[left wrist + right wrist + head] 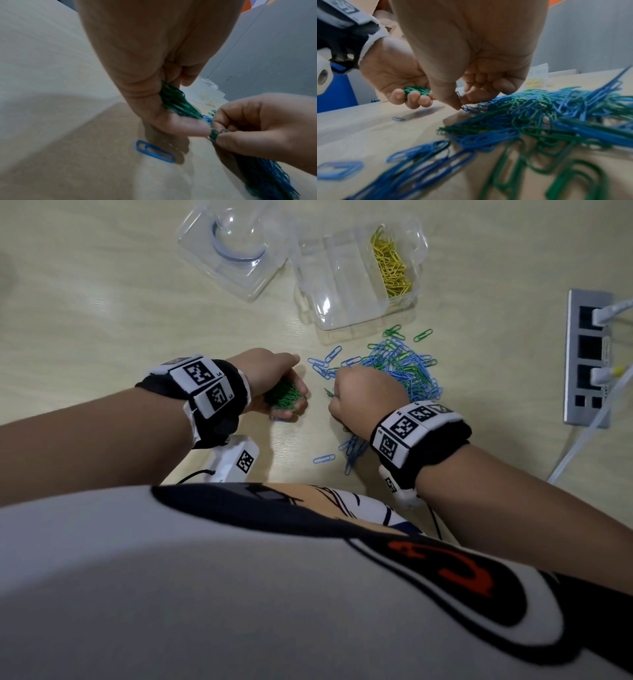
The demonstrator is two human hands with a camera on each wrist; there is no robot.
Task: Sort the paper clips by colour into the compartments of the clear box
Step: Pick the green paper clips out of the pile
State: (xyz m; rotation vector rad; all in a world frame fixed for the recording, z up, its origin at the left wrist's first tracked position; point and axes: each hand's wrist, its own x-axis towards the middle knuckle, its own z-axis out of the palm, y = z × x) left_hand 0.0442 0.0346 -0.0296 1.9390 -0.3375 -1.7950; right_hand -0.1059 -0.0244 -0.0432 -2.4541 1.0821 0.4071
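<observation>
My left hand (274,381) is cupped round a bunch of green paper clips (284,397), also seen as the green bunch (176,102) in the left wrist view. Just to its right, my right hand (363,395) pinches a green clip (214,134) between thumb and forefinger at the near edge of the mixed blue and green pile (400,368). The clear compartment box (342,299) lies beyond the pile, with yellow clips (390,265) in its right compartment. The other compartments look bare.
The box's clear lid (229,251) lies at the back left. A grey socket strip (587,357) with white cables sits at the right. Loose blue clips (349,448) lie near my right wrist. A white tagged device (236,462) rests by my left forearm.
</observation>
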